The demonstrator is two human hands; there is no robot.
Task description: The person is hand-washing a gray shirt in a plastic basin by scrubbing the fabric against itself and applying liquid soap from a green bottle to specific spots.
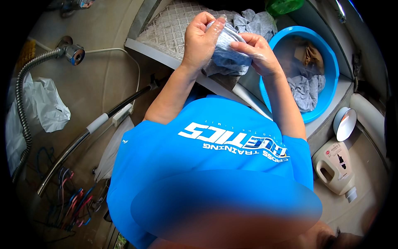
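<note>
My left hand (202,40) grips one edge of a wet light-grey cloth garment (228,51), thumb on top. My right hand (256,53) pinches the same garment's other side between thumb and fingers. Its lower folds hang over the front edge of a ridged washboard slab (169,29). Behind the hands, another grey garment (256,23) lies bunched on the slab. To the right stands a blue plastic basin (334,73) with water, a soaked grey cloth (303,91) and a brown cloth (313,57) in it.
A beige detergent bottle (335,168) and a white bowl (345,124) are at right. A green plastic container (284,6) sits behind the slab. At left are a metal hose (23,102), a valve (74,54), a metal pole (67,158), plastic bags (49,105) and several hangers (74,202).
</note>
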